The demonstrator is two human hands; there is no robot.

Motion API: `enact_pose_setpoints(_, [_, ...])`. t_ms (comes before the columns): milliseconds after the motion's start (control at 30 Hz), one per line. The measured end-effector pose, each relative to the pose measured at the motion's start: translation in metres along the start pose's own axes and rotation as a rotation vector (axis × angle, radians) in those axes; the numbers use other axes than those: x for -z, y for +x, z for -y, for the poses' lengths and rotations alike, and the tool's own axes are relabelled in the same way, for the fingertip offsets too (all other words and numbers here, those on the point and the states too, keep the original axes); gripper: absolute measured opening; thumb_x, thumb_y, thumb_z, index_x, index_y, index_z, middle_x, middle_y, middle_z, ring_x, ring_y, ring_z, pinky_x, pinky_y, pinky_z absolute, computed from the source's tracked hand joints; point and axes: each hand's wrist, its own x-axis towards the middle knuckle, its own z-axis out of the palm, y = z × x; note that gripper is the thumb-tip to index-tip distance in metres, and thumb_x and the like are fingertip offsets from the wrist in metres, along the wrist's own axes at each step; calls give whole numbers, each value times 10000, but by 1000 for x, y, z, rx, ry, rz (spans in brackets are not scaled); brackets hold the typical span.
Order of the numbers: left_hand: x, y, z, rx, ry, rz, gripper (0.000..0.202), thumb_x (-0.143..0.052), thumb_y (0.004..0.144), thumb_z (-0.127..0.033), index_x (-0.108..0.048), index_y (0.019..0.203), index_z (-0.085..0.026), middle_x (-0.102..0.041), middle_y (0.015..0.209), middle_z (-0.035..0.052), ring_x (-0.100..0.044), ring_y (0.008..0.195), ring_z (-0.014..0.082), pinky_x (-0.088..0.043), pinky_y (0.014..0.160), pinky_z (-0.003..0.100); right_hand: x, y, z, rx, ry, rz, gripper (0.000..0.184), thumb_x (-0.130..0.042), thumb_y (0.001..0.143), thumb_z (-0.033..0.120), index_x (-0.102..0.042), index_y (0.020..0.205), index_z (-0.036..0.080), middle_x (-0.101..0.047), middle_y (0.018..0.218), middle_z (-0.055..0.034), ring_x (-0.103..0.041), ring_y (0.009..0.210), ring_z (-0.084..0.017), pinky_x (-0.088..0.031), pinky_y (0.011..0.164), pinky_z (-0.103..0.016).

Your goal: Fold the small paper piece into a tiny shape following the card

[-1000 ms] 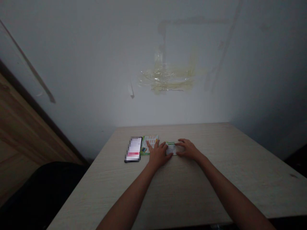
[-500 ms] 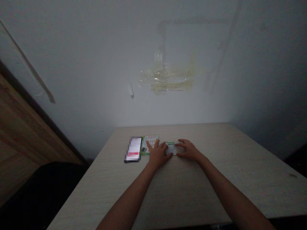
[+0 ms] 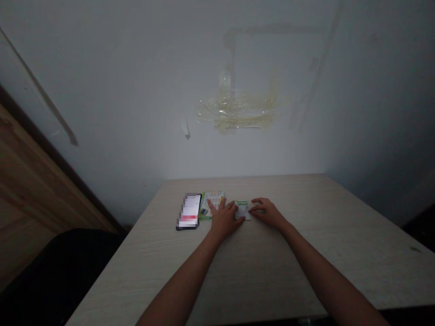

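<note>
My left hand (image 3: pixel 224 218) lies with its fingers spread on the printed paper. Its left fingers rest on a colourful leaflet (image 3: pixel 213 197) with green edges; its right fingers and thumb press the left side of a smaller panel of printed paper (image 3: pixel 242 209) with a green heading. Whether the panel joins the leaflet under the hand is hidden. At the panel's right edge, my right hand (image 3: pixel 268 213) brings thumb and forefinger together in a pinch, with another finger stretched out above them. Left of the leaflet lies a phone (image 3: pixel 188 212), its lit screen blurred.
Everything lies on a pale wood-grain table (image 3: pixel 152 267) that meets a grey wall (image 3: pixel 136 113) at the back. Yellowed clear tape (image 3: pixel 238 111) sticks to the wall. A dark object (image 3: pixel 68 271) stands left of the table, near a wooden panel (image 3: pixel 30 181).
My right thumb has moved up to meet the forefinger at the paper's right edge, where they were apart before. My left hand has stayed in place.
</note>
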Motion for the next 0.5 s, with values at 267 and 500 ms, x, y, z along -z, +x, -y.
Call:
enact_pose_setpoints(267, [-3,1,1,8,-6,-8,393,-533,839,-600,-629,1112,-334,-592,1344,4,-335,1367,372,217,978,779,-5,8,7,-83,-79,-55,169,-623,865,356,-763,943,304,-625,1205,-59,-530,1156,-229,-419,1004,-398])
enact_pose_setpoints(500, [-2,1,1,-1,11,6,396,-518,846,-600,-626,1122,-338,-583,1353,-2,-331,1368,377,177,976,803,-4,14,15,-172,-112,-45,219,-585,888,377,-747,1011,296,-616,1215,-58,-529,1147,-220,-404,999,-373])
